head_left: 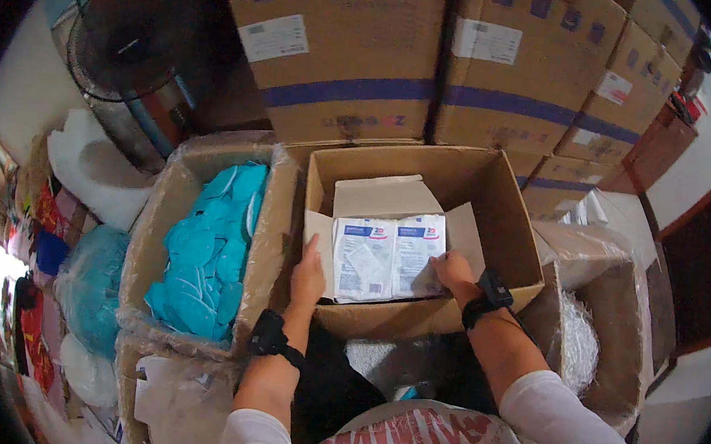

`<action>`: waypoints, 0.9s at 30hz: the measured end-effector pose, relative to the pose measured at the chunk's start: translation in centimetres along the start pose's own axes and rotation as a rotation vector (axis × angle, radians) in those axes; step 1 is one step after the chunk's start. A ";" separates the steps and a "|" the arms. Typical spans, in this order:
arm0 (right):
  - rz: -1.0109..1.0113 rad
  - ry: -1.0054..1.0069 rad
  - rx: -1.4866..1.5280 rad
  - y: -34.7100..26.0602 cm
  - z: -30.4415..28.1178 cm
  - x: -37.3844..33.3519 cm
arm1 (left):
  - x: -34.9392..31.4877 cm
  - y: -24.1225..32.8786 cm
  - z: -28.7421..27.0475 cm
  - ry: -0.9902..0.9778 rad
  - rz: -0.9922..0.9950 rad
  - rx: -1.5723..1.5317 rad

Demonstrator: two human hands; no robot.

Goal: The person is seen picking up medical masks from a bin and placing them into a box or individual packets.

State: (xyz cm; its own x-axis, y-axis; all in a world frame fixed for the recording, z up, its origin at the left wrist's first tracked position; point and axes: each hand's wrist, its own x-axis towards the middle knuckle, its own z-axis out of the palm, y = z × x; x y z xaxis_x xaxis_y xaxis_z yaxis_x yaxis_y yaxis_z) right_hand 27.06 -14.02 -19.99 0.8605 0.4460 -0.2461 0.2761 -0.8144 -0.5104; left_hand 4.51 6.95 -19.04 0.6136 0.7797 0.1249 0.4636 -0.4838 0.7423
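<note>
Inside a large open cardboard box [499,197] sits a smaller carton [385,194] with its flaps folded out. Two rows of white packets [417,271] with blue and red print fill it side by side. A small whitish pouch [363,262] lies on top of the left row. My left hand [308,276] is closed on the carton's left flap [320,234], its fingers partly hidden. With bent fingers, my right hand [453,271] touches the right row's edge, beside the right flap [466,237]. Whatever lies between those fingers is hidden.
A plastic-lined box [141,240] of turquoise pieces [206,263] stands left. At right, another lined box [625,351] holds a clear bundle [575,346]. Tall sealed cartons [345,58] wall off the far side. A dark round fan [134,34] stands at the far left.
</note>
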 end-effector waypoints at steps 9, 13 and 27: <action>-0.109 0.062 0.380 1.3 -0.7 -1.6 | -0.3 0.0 -0.5 0.039 0.326 0.664; -0.173 0.035 0.582 2.0 0.0 -1.5 | -0.7 -1.4 0.1 -0.081 0.301 0.675; -0.283 0.288 0.993 1.0 -4.6 -2.3 | -3.4 6.6 1.7 -0.127 0.327 0.147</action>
State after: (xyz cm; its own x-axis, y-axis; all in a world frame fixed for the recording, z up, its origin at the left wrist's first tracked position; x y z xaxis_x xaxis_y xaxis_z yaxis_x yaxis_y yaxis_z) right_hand 27.37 -17.55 -16.15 0.9244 0.3611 0.1233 0.1210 0.0292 -0.9922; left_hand 6.55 0.43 -15.64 0.8147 0.5231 0.2502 0.3108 -0.7582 0.5731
